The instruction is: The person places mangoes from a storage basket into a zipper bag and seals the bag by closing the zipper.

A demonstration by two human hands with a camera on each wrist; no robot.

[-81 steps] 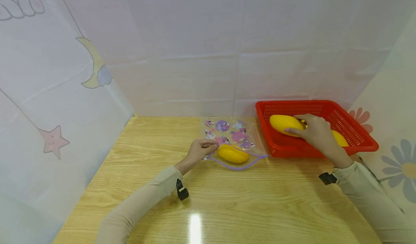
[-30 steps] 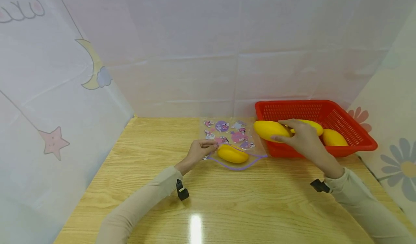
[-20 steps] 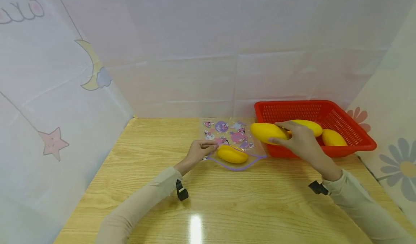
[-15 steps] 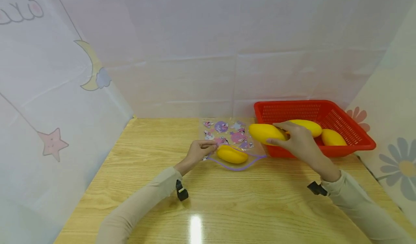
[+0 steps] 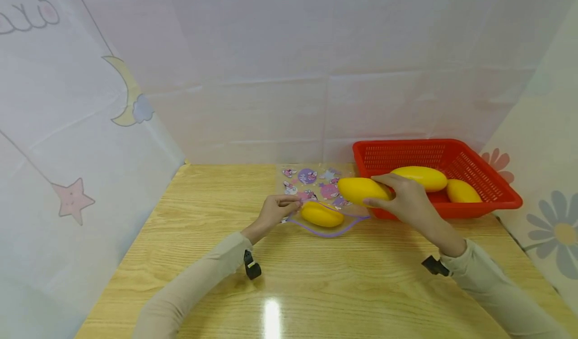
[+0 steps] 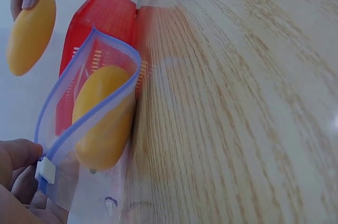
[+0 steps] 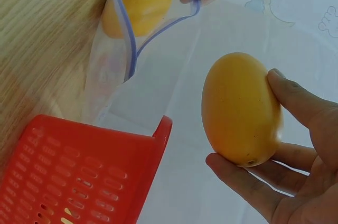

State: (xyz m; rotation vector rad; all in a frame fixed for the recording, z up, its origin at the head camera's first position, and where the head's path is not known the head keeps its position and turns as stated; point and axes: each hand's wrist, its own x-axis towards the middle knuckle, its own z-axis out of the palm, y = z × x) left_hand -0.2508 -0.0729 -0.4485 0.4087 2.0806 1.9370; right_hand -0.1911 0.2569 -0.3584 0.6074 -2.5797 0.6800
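Observation:
A clear zip bag (image 5: pixel 356 222) with a purple seal and cartoon print lies on the table, its mouth spread toward the viewer. One yellow mango (image 6: pixel 103 115) sits inside it. My left hand (image 5: pixel 274 211) pinches the bag's left corner, beside the white slider (image 6: pixel 46 170) seen in the left wrist view. With thumb and fingers, my right hand (image 5: pixel 406 196) grips a second mango (image 5: pixel 363 191), held in the air just right of the bag and in front of the basket's left side. In the right wrist view this mango (image 7: pixel 240 109) hangs apart from the bag.
A red plastic basket (image 5: pixel 451 210) stands at the back right near the wall, with two more mangoes (image 5: pixel 462 192) in it. The wooden table (image 5: pixel 316 284) spreads in front. Printed cloth walls (image 5: pixel 253 108) close off the back and sides.
My right hand has lifted a mango out of the red basket and carried it left toward the bag. The left hand has stayed at the bag's corner.

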